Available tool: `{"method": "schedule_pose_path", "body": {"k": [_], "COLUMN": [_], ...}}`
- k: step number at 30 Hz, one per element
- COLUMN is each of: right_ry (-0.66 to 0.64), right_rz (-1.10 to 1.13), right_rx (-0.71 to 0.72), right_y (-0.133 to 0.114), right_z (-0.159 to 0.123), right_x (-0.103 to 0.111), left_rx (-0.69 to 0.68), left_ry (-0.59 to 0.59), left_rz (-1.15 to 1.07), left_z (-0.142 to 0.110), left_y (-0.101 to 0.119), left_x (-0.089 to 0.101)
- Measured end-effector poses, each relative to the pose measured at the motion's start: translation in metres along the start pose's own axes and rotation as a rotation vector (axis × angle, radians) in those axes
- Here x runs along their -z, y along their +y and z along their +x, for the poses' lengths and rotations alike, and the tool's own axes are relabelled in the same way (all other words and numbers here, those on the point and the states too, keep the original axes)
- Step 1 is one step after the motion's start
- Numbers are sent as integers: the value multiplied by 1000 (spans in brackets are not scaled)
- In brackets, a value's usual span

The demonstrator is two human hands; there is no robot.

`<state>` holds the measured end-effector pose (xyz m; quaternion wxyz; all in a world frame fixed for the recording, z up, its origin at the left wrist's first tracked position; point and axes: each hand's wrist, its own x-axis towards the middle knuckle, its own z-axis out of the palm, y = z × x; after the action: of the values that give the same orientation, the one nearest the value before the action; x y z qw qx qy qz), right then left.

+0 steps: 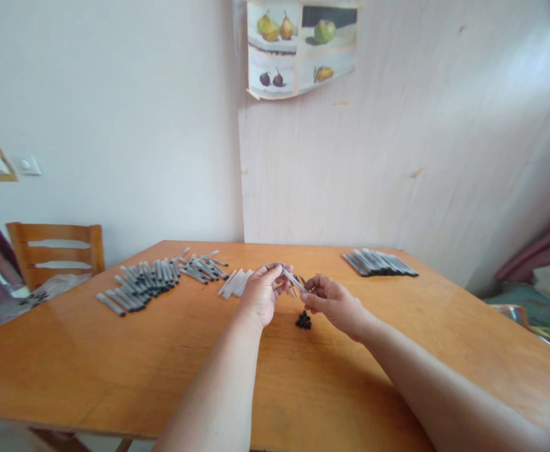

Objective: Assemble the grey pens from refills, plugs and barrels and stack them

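Over the middle of the table, a slim pale pen (294,279) slants between my two hands. Its upper left end is pinched by my left hand (266,290). The fingers of my right hand (330,302) close round its lower right end, which they partly hide. Just below the hands lies a small heap of black pen parts (304,320). Several whitish tubes (235,284) rest beside my left hand. Behind the pen, some thin dark-and-pale pieces are partly covered by my fingers.
Many grey pens with black ends (143,282) are spread on the left of the wooden table (199,370), more (204,267) near its back. A neat row of pens (378,262) lies at the back right. A wooden chair (56,251) stands at the left.
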<state>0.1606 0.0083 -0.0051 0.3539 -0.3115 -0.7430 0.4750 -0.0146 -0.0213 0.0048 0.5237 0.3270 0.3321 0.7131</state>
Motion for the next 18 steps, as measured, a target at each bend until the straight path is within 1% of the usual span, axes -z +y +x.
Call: {"method": "schedule_pose_path", "body": {"k": [3, 7, 9, 14, 18], "right_ry": [21, -37, -83, -214, -281], "right_rz": [7, 91, 175, 468, 624], "right_rx": [-10, -61, -82, -159, -176], "right_y": [0, -3, -4, -1, 3], "right_z": [1, -1, -2, -1, -1], "right_x": [0, 3, 5, 9, 11], "left_rx": [-9, -16, -26, -24, -19], "left_ry": [-15, -45, -68, -129, -195], "left_rz": [-3, -24, -43, -93, -117], "left_z": [0, -1, -2, -3, -4], "left_y": [-1, 1, 3, 6, 8], "left_x": [1, -1, -2, -3, -2]}}
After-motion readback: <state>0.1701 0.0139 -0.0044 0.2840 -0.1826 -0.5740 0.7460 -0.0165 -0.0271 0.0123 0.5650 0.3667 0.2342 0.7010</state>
